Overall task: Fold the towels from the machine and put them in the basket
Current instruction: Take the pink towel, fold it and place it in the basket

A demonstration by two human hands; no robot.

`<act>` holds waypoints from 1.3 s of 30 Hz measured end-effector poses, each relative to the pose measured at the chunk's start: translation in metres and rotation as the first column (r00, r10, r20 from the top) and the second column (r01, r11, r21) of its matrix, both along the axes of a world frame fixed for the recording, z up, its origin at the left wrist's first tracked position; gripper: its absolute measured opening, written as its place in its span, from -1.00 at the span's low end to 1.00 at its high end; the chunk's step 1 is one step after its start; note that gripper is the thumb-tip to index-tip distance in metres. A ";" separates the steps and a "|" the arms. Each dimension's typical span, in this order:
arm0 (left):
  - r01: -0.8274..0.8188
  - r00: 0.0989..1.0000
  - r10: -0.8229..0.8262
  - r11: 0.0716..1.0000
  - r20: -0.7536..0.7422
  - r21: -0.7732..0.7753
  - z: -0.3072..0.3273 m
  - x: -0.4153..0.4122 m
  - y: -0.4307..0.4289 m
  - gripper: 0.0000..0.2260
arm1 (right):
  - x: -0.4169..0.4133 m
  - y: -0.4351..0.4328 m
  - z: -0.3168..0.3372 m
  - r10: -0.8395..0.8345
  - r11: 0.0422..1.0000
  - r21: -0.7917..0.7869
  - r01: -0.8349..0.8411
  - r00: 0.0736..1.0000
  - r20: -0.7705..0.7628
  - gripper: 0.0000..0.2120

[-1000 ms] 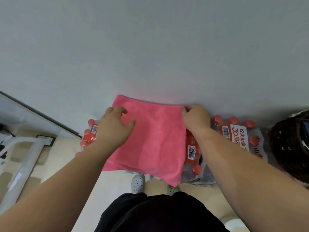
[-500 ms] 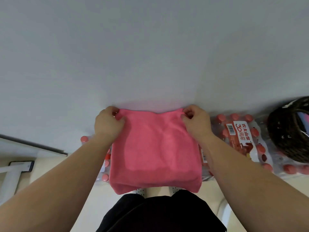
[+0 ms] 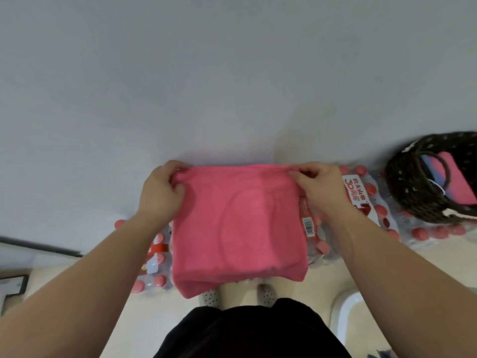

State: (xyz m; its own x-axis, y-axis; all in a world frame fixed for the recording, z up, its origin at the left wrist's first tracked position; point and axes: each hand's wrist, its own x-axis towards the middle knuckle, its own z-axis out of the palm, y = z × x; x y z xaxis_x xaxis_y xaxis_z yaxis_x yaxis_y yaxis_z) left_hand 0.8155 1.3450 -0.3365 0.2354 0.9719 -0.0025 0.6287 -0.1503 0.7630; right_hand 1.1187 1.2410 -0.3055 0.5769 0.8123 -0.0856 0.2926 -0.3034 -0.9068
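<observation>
A pink towel [image 3: 238, 228], folded double, hangs in front of me over packs of bottled water. My left hand [image 3: 161, 191] grips its upper left corner and my right hand [image 3: 316, 188] pinches its upper right corner, so the top edge is stretched level between them. The dark wicker basket [image 3: 405, 187] stands on the bottle packs at the far right, and a folded pink towel [image 3: 458, 182] lies inside it.
Shrink-wrapped packs of red-capped water bottles [image 3: 361, 200] line the foot of a plain grey wall [image 3: 232, 73]. My feet in white perforated shoes [image 3: 211, 297] stand just below the towel. A white object [image 3: 353, 321] sits on the floor at lower right.
The towel went from hanging askew, with my left hand spread on it, to folded double and held square by both top corners. The view shifted right, showing more of the basket.
</observation>
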 end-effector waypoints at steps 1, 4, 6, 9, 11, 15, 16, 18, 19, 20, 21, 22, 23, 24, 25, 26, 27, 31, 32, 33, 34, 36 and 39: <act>0.032 0.999 -0.031 0.999 -0.004 0.027 0.005 -0.001 -0.003 -0.64 | 0.001 -0.004 0.003 -0.022 1.000 0.020 0.023 0.999 -0.026 -0.90; -0.001 1.000 0.000 0.997 0.014 0.074 0.025 -0.003 -0.013 -0.81 | 0.008 -0.015 0.016 -0.038 0.994 0.098 0.048 0.994 -0.104 -0.95; -0.053 0.997 0.049 0.996 0.056 0.076 0.040 -0.003 -0.021 -0.93 | 0.014 -0.022 0.028 -0.026 0.987 0.152 0.044 0.993 -0.118 -0.95; -0.078 0.994 0.070 0.993 0.088 0.094 0.063 -0.002 -0.038 -0.88 | 0.023 -0.036 0.041 0.021 0.974 0.225 0.006 0.993 -0.117 -0.87; -0.093 0.986 0.079 0.992 0.144 0.090 0.078 0.000 -0.050 -0.86 | 0.030 -0.046 0.049 0.079 0.973 0.227 -0.037 0.981 -0.178 -0.88; -0.089 0.979 0.079 0.995 0.189 0.041 0.102 0.001 -0.067 -0.92 | 0.053 -0.059 0.063 0.250 0.967 0.080 -0.243 0.964 -0.091 -0.69; -0.071 0.991 0.064 0.996 0.121 0.058 0.107 0.002 -0.069 -0.90 | 0.058 -0.058 0.064 0.295 0.956 -0.009 -0.294 0.955 0.044 -0.70; -0.027 0.995 0.039 0.992 -0.090 0.127 0.113 0.006 -0.070 -0.78 | 0.062 -0.052 0.068 0.383 0.923 -0.151 -0.353 0.880 0.283 -0.80; -0.011 0.982 0.040 0.988 -0.185 0.153 0.116 0.008 -0.068 -0.72 | 0.062 -0.047 0.070 0.412 0.911 -0.186 -0.369 0.838 0.357 -0.84; -0.001 0.966 0.046 0.985 -0.255 0.171 0.118 0.012 -0.066 -0.70 | 0.060 -0.041 0.073 0.436 0.900 -0.220 -0.378 0.798 0.416 -0.84; 0.011 0.948 0.048 0.983 -0.315 0.184 0.120 0.015 -0.062 -0.73 | 0.057 -0.034 0.074 0.460 0.888 -0.256 -0.383 0.758 0.462 -0.80; 0.037 0.926 0.041 0.980 -0.376 0.198 0.121 0.018 -0.058 -0.76 | 0.055 -0.027 0.076 0.488 0.872 -0.295 -0.390 0.719 0.494 -0.74; 0.064 0.900 0.032 0.977 -0.435 0.204 0.121 0.020 -0.054 -0.80 | 0.053 -0.021 0.076 0.523 0.852 -0.336 -0.401 0.684 0.509 -0.68; 0.081 0.876 0.027 0.976 -0.481 0.201 0.121 0.022 -0.049 -0.82 | 0.052 -0.014 0.076 0.554 0.832 -0.378 -0.406 0.656 0.512 -0.66; 0.084 0.858 0.028 0.977 -0.513 0.194 0.121 0.023 -0.044 -0.84 | 0.051 -0.009 0.076 0.575 0.817 -0.409 -0.406 0.637 0.514 -0.68; 0.079 0.844 0.033 0.980 -0.535 0.184 0.121 0.023 -0.039 -0.85 | 0.050 -0.005 0.075 0.582 0.811 -0.428 -0.399 0.628 0.517 -0.73; 0.068 0.833 0.043 0.982 -0.551 0.178 0.119 0.024 -0.035 -0.85 | 0.049 -0.001 0.075 0.575 0.815 -0.432 -0.386 0.625 0.527 -0.77; -0.006 0.799 0.146 0.972 -0.584 0.235 0.115 0.031 -0.018 -0.85 | 0.047 0.016 0.072 0.453 0.890 -0.336 -0.309 0.685 0.571 -0.86; -0.027 0.802 0.174 0.966 -0.571 0.256 0.114 0.033 -0.014 -0.85 | 0.047 0.019 0.071 0.418 0.907 -0.305 -0.290 0.712 0.565 -0.87; -0.048 0.809 0.195 0.962 -0.555 0.269 0.113 0.035 -0.011 -0.84 | 0.048 0.022 0.070 0.383 0.922 -0.278 -0.269 0.739 0.555 -0.88; -0.063 0.817 0.208 0.959 -0.538 0.275 0.112 0.037 -0.008 -0.84 | 0.048 0.024 0.069 0.352 0.934 -0.252 -0.252 0.758 0.549 -0.88; -0.073 0.833 0.213 0.957 -0.510 0.281 0.107 0.038 -0.005 -0.83 | 0.048 0.025 0.065 0.319 0.947 -0.215 -0.238 0.768 0.555 -0.86; -0.100 0.861 0.229 0.952 -0.454 0.290 0.101 0.038 -0.007 -0.81 | 0.048 0.023 0.056 0.280 0.960 -0.169 -0.224 0.784 0.554 -0.84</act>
